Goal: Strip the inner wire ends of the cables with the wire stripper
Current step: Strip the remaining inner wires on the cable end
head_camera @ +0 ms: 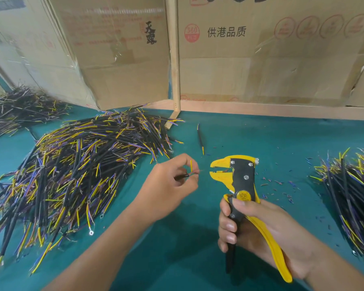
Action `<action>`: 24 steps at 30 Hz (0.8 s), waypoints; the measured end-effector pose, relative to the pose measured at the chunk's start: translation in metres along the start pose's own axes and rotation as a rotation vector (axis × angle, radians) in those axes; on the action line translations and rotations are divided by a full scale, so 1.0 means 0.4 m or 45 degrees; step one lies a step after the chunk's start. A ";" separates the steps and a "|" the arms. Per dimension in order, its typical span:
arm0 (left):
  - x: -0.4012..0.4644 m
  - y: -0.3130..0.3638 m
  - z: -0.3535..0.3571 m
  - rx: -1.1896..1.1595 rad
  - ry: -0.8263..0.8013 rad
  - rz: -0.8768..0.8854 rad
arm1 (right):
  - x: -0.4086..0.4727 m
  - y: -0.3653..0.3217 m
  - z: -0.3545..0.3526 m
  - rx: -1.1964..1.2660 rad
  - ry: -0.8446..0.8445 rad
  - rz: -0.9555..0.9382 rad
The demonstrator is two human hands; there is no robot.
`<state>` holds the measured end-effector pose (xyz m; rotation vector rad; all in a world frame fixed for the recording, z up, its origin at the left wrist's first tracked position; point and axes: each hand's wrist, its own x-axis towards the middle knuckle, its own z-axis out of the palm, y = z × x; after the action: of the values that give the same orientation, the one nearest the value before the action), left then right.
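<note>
My left hand [170, 181] pinches a short black cable [184, 175] near its end; a yellow inner wire [191, 165] sticks up and a reddish one points right toward the stripper's jaws. My right hand [259, 229] grips the yellow and black handles of the wire stripper [242, 177], held upright with its jaws facing left, a small gap from the wire tips. A large heap of black cables [76, 164] with yellow, blue and purple inner wires lies to the left on the green table [198, 238].
A second cable pile [353, 198] lies at the right edge, a third [19, 108] at the far left. One loose cable [200, 138] lies beyond the hands. Insulation scraps [282, 185] litter the cloth right of the stripper. Cardboard boxes [261, 59] and a wooden post [173, 59] wall the back.
</note>
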<state>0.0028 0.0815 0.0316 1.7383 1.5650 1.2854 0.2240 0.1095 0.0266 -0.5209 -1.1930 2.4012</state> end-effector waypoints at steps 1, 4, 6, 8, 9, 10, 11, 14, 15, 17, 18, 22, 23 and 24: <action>0.000 0.000 0.002 0.037 -0.007 0.022 | 0.000 0.002 0.001 -0.007 -0.004 0.008; -0.001 -0.001 0.007 0.143 -0.016 0.047 | 0.001 0.004 0.001 -0.013 -0.010 0.030; -0.003 0.001 0.008 0.234 -0.027 0.058 | 0.002 0.004 0.001 -0.011 -0.014 0.047; -0.006 0.005 0.009 0.339 -0.024 0.080 | 0.002 0.005 -0.001 -0.015 -0.022 0.060; -0.007 0.008 0.009 0.383 -0.020 0.089 | 0.001 0.006 -0.002 -0.018 -0.027 0.067; -0.008 0.011 0.010 0.417 -0.017 0.094 | 0.001 0.007 -0.003 -0.023 -0.034 0.074; -0.009 0.014 0.010 0.441 -0.016 0.097 | 0.001 0.009 -0.004 -0.029 -0.042 0.082; -0.010 0.016 0.008 0.487 -0.020 0.080 | 0.002 0.012 -0.005 -0.050 -0.063 0.101; -0.010 0.016 0.007 0.499 -0.023 0.069 | 0.002 0.013 -0.005 -0.055 -0.067 0.105; -0.010 0.017 0.006 0.518 -0.040 0.059 | 0.003 0.014 -0.006 -0.067 -0.070 0.105; -0.010 0.018 0.006 0.533 -0.051 0.061 | 0.003 0.015 -0.006 -0.074 -0.071 0.103; -0.009 0.023 0.007 0.605 -0.096 0.069 | 0.004 0.016 -0.008 -0.094 -0.074 0.105; -0.009 0.023 0.007 0.614 -0.103 0.070 | 0.004 0.016 -0.009 -0.096 -0.078 0.110; -0.009 0.022 0.007 0.616 -0.109 0.069 | 0.004 0.015 -0.009 -0.100 -0.082 0.117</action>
<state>0.0099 0.0767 0.0367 2.1002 1.9005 0.8844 0.2233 0.1095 0.0193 -0.5369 -1.3222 2.4729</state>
